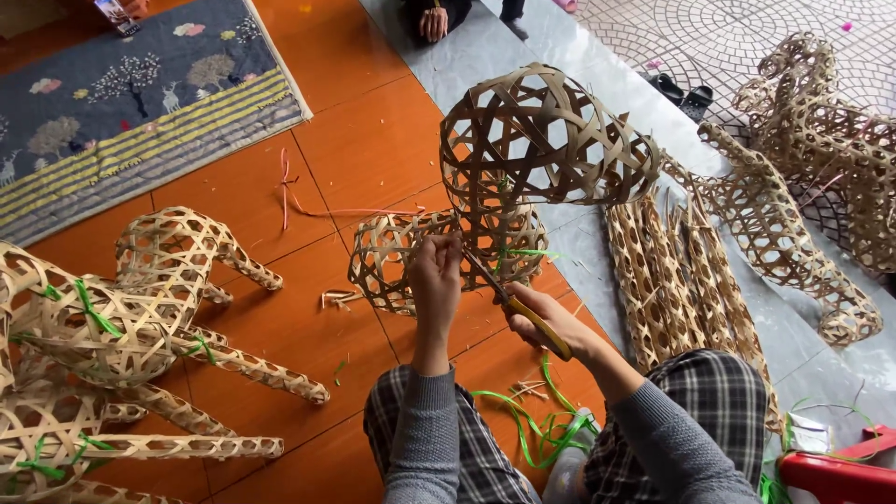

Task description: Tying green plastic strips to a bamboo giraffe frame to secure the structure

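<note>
— Where the plaid knees end at lower centre, what's gripped?
— The right hand (551,317) clasps yellow-handled scissors (523,313); the left hand (436,275) pinches the woven bamboo frame (523,177) at frame centre.
— Beyond?
— A patterned rug (131,93), upper left.

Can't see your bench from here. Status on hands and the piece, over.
Left hand gripping woven bamboo frame. Right hand holding yellow-handled scissors, blades at the weave. Green strips loose by the knees, nothing blocking.

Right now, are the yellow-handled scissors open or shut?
Open: the yellow-handled scissors in the right hand show dark blades slightly parted toward the woven bamboo frame.
</note>
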